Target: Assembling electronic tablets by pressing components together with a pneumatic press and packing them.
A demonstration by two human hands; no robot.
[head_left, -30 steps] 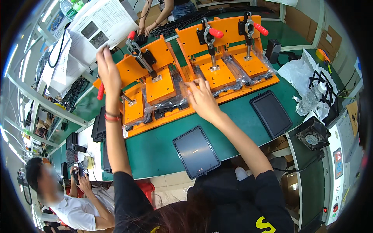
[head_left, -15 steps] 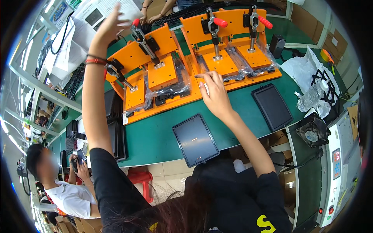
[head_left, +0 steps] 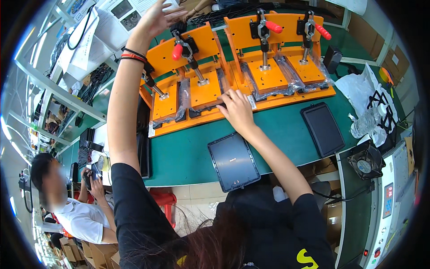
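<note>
My left hand (head_left: 157,20) is raised at the back left, fingers spread and holding nothing, just above a toggle clamp with a red handle (head_left: 178,51). That clamp's rod stands on an orange pressing plate (head_left: 204,87) of the orange clamping fixture (head_left: 197,117). My right hand (head_left: 237,112) is at the fixture's front, beside this plate's right corner, fingers bent and thumb apart. Whether its fingertips touch the plate or the clear film (head_left: 182,101) cannot be seen. A dark rectangular housing (head_left: 234,162) lies inner side up at the table's near edge.
Right of my right arm lies another black panel (head_left: 323,129). Further right are a clear plastic bottle (head_left: 368,121), a white bag (head_left: 356,85), a black fan (head_left: 365,162) and a machine with a display (head_left: 389,199). A co-worker (head_left: 83,215) sits at the left.
The second clamp's red handle has swung forward and down, and its orange plate now sits lower. My left hand is off the handle area, still raised. My right hand has moved toward this plate.
</note>
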